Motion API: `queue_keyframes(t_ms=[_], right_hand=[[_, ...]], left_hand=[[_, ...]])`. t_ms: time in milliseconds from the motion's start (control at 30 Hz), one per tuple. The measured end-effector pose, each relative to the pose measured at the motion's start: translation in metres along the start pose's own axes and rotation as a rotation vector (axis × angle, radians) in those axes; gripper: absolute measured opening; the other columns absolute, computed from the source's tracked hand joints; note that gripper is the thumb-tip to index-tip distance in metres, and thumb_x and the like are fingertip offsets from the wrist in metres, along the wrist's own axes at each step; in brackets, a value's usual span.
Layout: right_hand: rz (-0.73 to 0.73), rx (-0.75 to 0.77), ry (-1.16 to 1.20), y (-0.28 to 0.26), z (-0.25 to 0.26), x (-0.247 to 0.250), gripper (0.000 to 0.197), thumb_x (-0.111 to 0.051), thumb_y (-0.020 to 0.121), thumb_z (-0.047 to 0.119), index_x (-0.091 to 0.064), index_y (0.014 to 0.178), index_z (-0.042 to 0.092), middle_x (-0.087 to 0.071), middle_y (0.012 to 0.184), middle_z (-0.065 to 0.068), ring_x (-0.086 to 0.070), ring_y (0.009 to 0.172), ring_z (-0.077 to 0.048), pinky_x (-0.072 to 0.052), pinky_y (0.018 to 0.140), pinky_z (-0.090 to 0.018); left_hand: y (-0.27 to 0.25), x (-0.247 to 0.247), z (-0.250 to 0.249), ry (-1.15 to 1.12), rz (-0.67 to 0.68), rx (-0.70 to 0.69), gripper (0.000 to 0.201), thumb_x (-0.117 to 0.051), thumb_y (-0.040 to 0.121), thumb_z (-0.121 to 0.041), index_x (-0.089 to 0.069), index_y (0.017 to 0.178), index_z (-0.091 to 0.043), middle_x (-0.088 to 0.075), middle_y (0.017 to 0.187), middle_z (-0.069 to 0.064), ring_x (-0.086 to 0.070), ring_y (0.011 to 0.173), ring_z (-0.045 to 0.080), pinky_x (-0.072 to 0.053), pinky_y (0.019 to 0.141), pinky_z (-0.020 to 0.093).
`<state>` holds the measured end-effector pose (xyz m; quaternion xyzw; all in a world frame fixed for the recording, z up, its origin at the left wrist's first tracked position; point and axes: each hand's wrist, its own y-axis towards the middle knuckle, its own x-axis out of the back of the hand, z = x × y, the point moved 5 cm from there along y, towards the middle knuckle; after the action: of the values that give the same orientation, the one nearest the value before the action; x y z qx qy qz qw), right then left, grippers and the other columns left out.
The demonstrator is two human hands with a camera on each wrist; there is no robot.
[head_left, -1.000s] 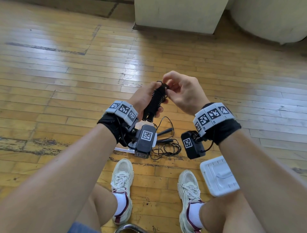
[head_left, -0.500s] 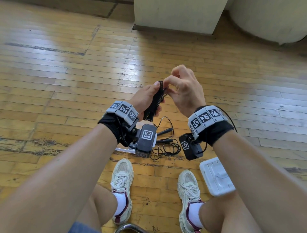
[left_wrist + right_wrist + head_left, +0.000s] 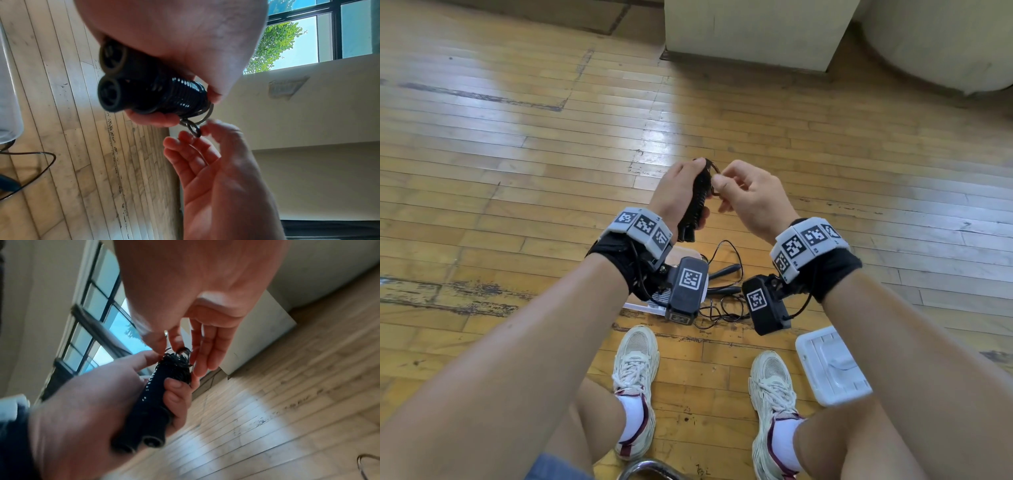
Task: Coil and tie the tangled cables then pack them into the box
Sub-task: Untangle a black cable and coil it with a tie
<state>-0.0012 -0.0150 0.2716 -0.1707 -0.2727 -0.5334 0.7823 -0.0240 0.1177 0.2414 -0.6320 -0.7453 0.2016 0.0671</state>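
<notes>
The left hand (image 3: 681, 195) is wrapped around a black coiled cable bundle (image 3: 697, 204), held upright above the floor (image 3: 517, 154), its 2 round ends (image 3: 109, 92) pointing down. The right hand (image 3: 751, 198) pinches a loose loop (image 3: 194, 129) at the bundle's top. More tangled cable (image 3: 726, 301) lies on the floor below, near a white box (image 3: 832, 366) beside the right shoe (image 3: 774, 390).
</notes>
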Motion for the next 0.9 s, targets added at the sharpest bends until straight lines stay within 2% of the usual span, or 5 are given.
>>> queue_keyframes(t_ms=[100, 200, 467, 667, 900], right_hand=[[-0.023, -0.091, 0.086, 0.004, -0.004, -0.003, 0.015, -0.066, 0.096, 0.022, -0.057, 0.101, 0.011, -0.069, 0.084, 0.001, -0.069, 0.064, -0.007, -0.056, 0.065, -0.023], [0.006, -0.188, 0.153, 0.006, -0.009, -0.008, 0.024, -0.071, 0.091, 0.013, -0.051, 0.104, 0.016, -0.069, 0.086, -0.003, -0.068, 0.061, -0.009, -0.052, 0.063, -0.024], [0.035, 0.042, 0.031, 0.0, 0.019, -0.007, 0.022, -0.065, 0.086, 0.004, -0.053, 0.101, 0.013, -0.064, 0.079, -0.005, -0.063, 0.07, -0.027, -0.055, 0.07, -0.042], [0.041, 0.042, 0.016, -0.001, 0.016, -0.01, 0.022, -0.068, 0.089, 0.007, -0.053, 0.101, 0.016, -0.066, 0.083, 0.0, -0.066, 0.071, -0.022, -0.057, 0.074, -0.043], [0.067, -0.062, -0.117, 0.003, 0.003, -0.021, 0.038, -0.062, 0.096, 0.016, -0.054, 0.133, 0.014, -0.066, 0.104, 0.012, -0.066, 0.097, -0.011, -0.055, 0.092, -0.032]], left_hand=[[-0.002, 0.002, -0.001, -0.02, -0.005, -0.005, 0.046, -0.055, 0.096, -0.054, -0.049, 0.116, -0.012, -0.059, 0.084, 0.008, -0.052, 0.051, 0.019, -0.042, 0.047, 0.028], [-0.003, 0.002, 0.0, 0.002, -0.053, -0.028, 0.04, -0.055, 0.097, -0.049, -0.05, 0.112, -0.012, -0.059, 0.079, 0.008, -0.05, 0.048, 0.021, -0.04, 0.046, 0.029], [-0.002, 0.007, 0.003, -0.18, -0.132, -0.003, 0.035, -0.056, 0.097, -0.042, -0.057, 0.098, -0.007, -0.056, 0.079, 0.015, -0.048, 0.044, 0.022, -0.04, 0.043, 0.027], [-0.001, 0.01, 0.004, -0.207, -0.137, -0.072, 0.043, -0.056, 0.098, -0.048, -0.059, 0.099, -0.005, -0.055, 0.074, 0.013, -0.049, 0.045, 0.021, -0.042, 0.043, 0.026], [0.003, 0.015, 0.003, -0.187, -0.137, 0.053, 0.03, -0.041, 0.104, -0.033, -0.055, 0.109, -0.007, -0.057, 0.09, 0.013, -0.059, 0.07, 0.025, -0.051, 0.065, 0.037]])
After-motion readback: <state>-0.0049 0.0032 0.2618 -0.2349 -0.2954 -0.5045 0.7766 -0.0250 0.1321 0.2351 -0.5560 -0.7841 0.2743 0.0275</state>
